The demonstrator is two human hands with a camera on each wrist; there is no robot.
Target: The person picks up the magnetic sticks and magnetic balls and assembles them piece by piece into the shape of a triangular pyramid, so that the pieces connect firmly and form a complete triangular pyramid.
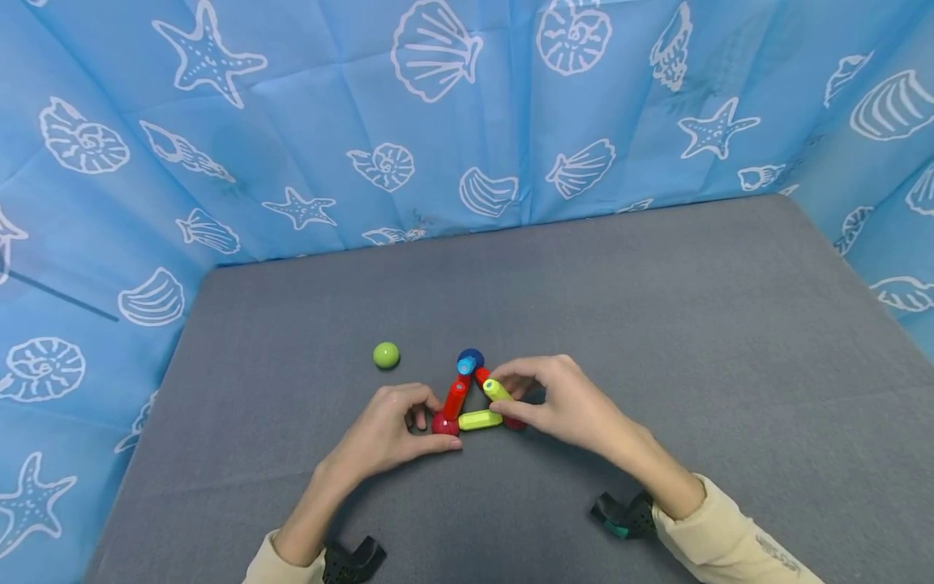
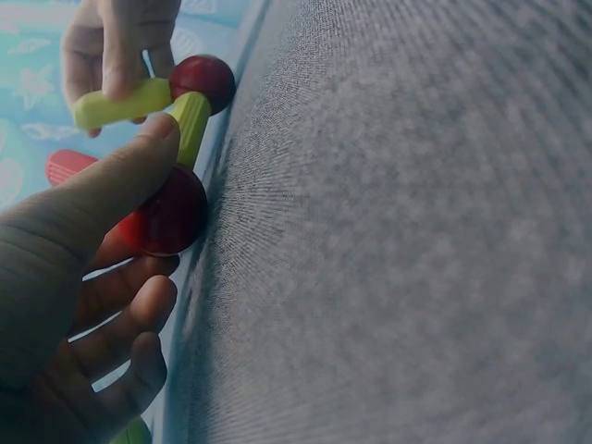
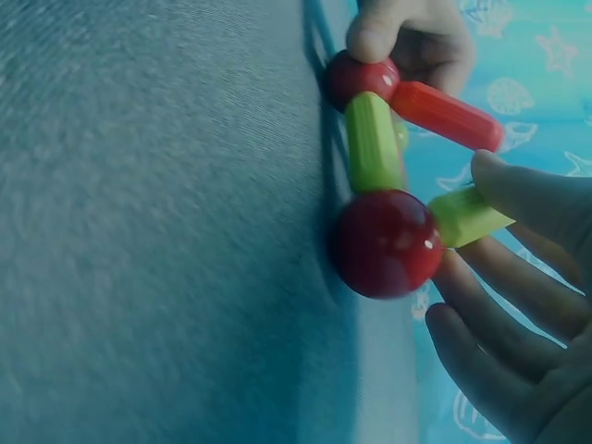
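Observation:
A triangle of magnetic balls and rods lies on the grey table. My left hand [image 1: 383,430] pinches the left red ball [image 2: 176,215] between thumb and fingers. From that ball a red rod [image 1: 455,400] stands up, and a yellow-green rod [image 1: 479,420] runs across to the right red ball [image 3: 387,244]. My right hand [image 1: 565,397] holds a second yellow-green rod, the raised one [image 1: 498,391], with its thumb on one side and fingers behind. At the far corner, a blue ball [image 1: 476,355] carries a light blue rod [image 1: 465,367]. Red rods lead to it, partly hidden.
A loose green ball [image 1: 386,355] lies on the table [image 1: 657,324], left of and behind the triangle. Behind the table hangs a blue curtain [image 1: 306,138] with white shells and starfish. Dark wrist straps [image 1: 623,515] sit at both sleeves.

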